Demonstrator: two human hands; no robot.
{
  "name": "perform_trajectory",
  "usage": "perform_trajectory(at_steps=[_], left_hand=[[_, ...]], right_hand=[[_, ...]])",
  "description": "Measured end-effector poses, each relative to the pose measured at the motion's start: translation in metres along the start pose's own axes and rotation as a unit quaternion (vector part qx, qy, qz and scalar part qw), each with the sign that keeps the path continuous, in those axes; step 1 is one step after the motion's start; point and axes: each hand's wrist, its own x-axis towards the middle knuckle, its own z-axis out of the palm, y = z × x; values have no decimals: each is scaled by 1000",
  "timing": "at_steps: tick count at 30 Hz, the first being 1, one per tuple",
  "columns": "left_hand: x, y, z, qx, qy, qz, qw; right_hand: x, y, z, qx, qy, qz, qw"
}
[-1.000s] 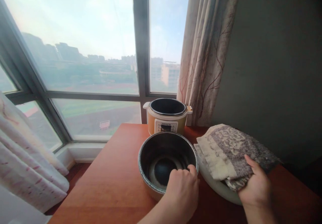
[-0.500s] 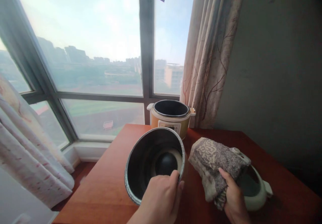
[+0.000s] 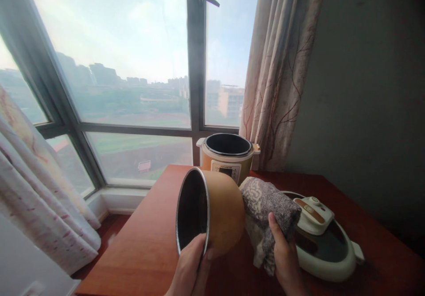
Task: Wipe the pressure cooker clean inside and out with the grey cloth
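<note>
My left hand grips the rim of an inner cooking pot, dark inside and golden outside. The pot is tilted on its side, its mouth facing left and its base to the right. In my right hand is a bunched grey patterned cloth, thumb on top. The cloth lies against or very close to the pot's base; I cannot tell if it touches. Behind the pot stands an electric cooker, uncovered and dark inside. To the right of the cloth rests a round lid with a white and brown handle.
The reddish-brown table reaches to the window. Curtains hang on both sides, a right one behind the cooker and a left one beside the table. A dark wall is at the right.
The pot has turned from facing me to facing left, showing its golden outside. My right hand has brought the cloth left towards the pot's base, uncovering more of the lid.
</note>
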Motion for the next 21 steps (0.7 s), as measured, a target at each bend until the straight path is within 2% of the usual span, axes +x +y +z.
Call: perform_trajectory(at_steps=[3,6,11,13,14,16,19,21], left_hand=[[-25,-18,10,-9,57,-1,998],[-37,-24,13,-10,64,18,998],[-23,-29,4,-30,17,-95,995],[-14,-34,0,-50,-4,-122,991],[-11,-37,-1,-60,-8,-130,990],[-11,-41,1,-80,-15,-146,986],[-19,-46,10,-99,-6,-166,981],[-28,-48,18,-92,8,-172,981]], right_hand=[[-8,-9,12,8,-25,-7,1000],[-13,-14,23,10,-39,-19,999],[-19,-16,33,-26,-46,-56,997],[-22,-15,36,-51,-81,-98,991],[-24,-13,37,-72,-107,-140,982],[-29,-9,40,-131,-165,-266,941],[-39,6,42,-232,-234,-462,823],[-48,19,43,-279,-257,-533,756]])
